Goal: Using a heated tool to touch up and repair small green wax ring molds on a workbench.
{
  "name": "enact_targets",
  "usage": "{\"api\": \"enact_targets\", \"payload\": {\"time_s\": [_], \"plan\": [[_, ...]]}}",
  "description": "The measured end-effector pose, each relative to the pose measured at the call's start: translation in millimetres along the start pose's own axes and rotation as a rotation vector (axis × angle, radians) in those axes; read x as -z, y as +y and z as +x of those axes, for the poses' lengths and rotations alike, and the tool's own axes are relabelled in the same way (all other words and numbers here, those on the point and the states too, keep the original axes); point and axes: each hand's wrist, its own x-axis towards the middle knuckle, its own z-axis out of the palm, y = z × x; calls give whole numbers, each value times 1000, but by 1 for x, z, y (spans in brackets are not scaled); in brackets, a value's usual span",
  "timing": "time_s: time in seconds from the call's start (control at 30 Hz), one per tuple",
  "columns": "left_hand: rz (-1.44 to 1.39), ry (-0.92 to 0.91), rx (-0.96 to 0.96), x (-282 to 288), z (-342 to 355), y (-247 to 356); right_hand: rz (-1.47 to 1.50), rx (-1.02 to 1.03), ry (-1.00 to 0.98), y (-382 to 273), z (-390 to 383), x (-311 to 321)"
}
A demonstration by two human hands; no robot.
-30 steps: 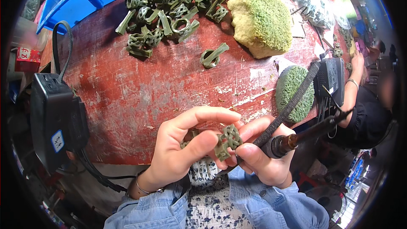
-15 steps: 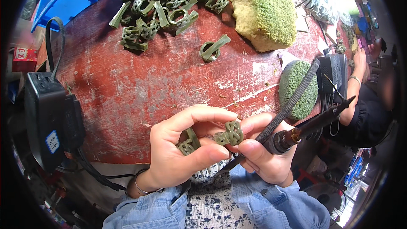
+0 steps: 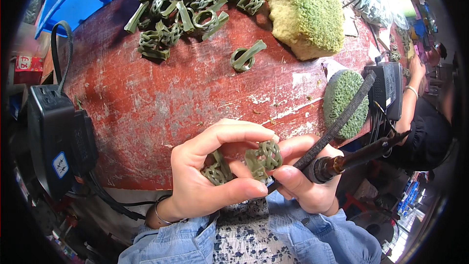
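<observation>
Cupping one olive-green openwork piece (image 3: 214, 172) in its palm, in the head view, the left hand (image 3: 192, 173) steadies a second, lattice-patterned green piece (image 3: 268, 155) between fingertips with the right hand (image 3: 312, 188), which also grips a black pen-shaped tool (image 3: 337, 164). Light pressure should spare the thin strands.

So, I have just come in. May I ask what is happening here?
A person holds a small green openwork piece between the left hand and the right hand. A second green piece sits within the left hand, while the right also holds a dark pen-like tool, its tip pointing right. On the red table lie a pile of similar pieces, one lone piece and a rough yellow-green block.
</observation>
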Motion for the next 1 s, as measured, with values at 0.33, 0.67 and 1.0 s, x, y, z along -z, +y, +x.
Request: {"api": "enact_targets", "payload": {"time_s": [0.33, 0.67, 1.0], "plan": [[-113, 45, 76, -6, 0, 7, -56, 104, 202, -5, -1, 0], [-95, 118, 13, -2, -2, 8, -826, 456, 226, -7, -1, 22], [94, 296, -114, -3, -2, 8, -1040, 521, 88, 23, -9, 30]]}}
